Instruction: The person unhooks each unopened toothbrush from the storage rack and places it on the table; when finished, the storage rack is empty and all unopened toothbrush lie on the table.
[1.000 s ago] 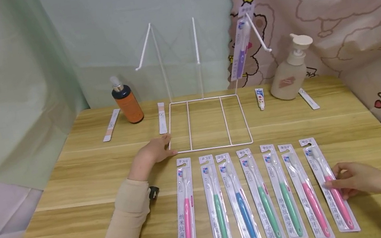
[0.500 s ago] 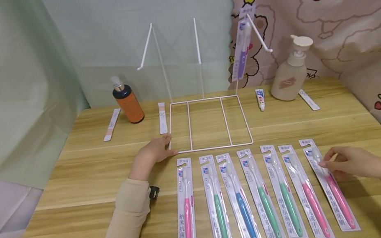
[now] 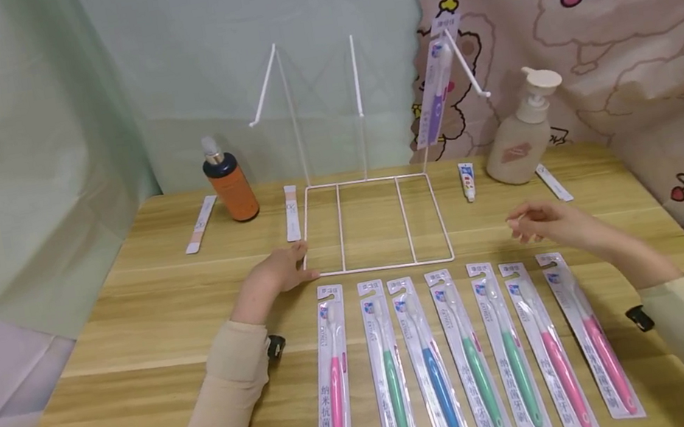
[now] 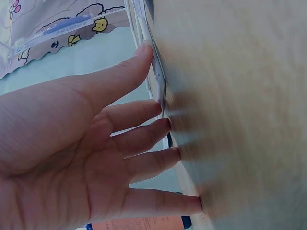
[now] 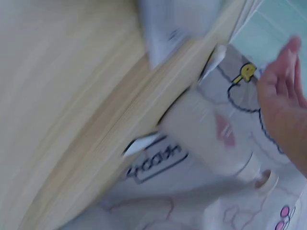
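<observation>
My left hand point(image 3: 280, 269) rests at the front left corner of a white wire display rack point(image 3: 380, 267). In the left wrist view its straight fingers touch the tabletop, with the thumb against the rack's wire. My right hand point(image 3: 545, 222) is above the table, to the right of the rack, fingers loosely bent and holding nothing. Several packaged toothbrushes lie in a row in front, from a pink toothbrush point(image 3: 335, 394) at left to another pink toothbrush point(image 3: 607, 358) at right, with a blue toothbrush point(image 3: 439, 385) among green ones. A packaged purple toothbrush point(image 3: 436, 94) hangs on the rack's right hook.
Behind my left hand stand an orange bottle point(image 3: 234, 193) and two slim sachets, one sachet point(image 3: 291, 214) beside the rack. At right are a small toothpaste tube point(image 3: 468, 182), a beige pump bottle point(image 3: 515, 145) and another sachet point(image 3: 553, 181). Cloth hangs behind the table.
My right hand has left the rightmost pink toothbrush, moving up and away towards the back of the table. That toothbrush stays on the table. My left hand has not moved.
</observation>
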Available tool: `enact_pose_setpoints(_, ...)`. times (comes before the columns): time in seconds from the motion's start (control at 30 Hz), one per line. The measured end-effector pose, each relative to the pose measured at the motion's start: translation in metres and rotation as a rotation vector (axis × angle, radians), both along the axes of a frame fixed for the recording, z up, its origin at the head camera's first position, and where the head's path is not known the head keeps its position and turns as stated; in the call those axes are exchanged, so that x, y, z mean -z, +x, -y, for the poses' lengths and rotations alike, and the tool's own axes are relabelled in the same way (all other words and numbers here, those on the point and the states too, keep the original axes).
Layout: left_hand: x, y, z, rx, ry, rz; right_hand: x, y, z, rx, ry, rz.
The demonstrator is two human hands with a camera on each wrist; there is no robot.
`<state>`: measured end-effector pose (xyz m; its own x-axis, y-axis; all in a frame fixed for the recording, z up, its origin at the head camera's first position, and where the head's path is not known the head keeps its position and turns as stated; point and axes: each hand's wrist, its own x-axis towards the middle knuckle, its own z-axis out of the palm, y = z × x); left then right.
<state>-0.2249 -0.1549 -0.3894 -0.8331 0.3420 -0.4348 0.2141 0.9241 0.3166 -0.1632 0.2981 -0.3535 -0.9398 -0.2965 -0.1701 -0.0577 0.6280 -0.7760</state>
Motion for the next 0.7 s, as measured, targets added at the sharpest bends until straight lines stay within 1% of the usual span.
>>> enact_pose_setpoints(0.17, -0.002, 0.0, 0.0, -0.003, -0.003, 0.007, -0.001, -0.03, 0.023, 0.143, -0.08, -0.059)
enact_pose_setpoints(0.27, -0.003, 0.0, 0.0, -0.001, -0.001, 0.006, -0.004, -0.048, 0.033, 0.21, -0.161, -0.061)
enact_pose_setpoints(0.37, -0.004, 0.0, 0.0, 0.001, 0.0, 0.002, -0.009, -0.066, 0.042, 0.268, -0.267, -0.022)
enact_pose_setpoints(0.53, -0.004, 0.001, -0.001, -0.007, -0.004, 0.01, -0.019, -0.097, 0.057, 0.359, -0.449, 0.095)
enact_pose_setpoints(0.63, -0.003, 0.001, -0.001, -0.008, -0.005, 0.011, -0.024, -0.112, 0.065, 0.412, -0.538, 0.152)
enact_pose_setpoints(0.7, -0.003, 0.001, -0.001, -0.005, -0.006, 0.012, -0.027, -0.12, 0.07, 0.448, -0.587, 0.172)
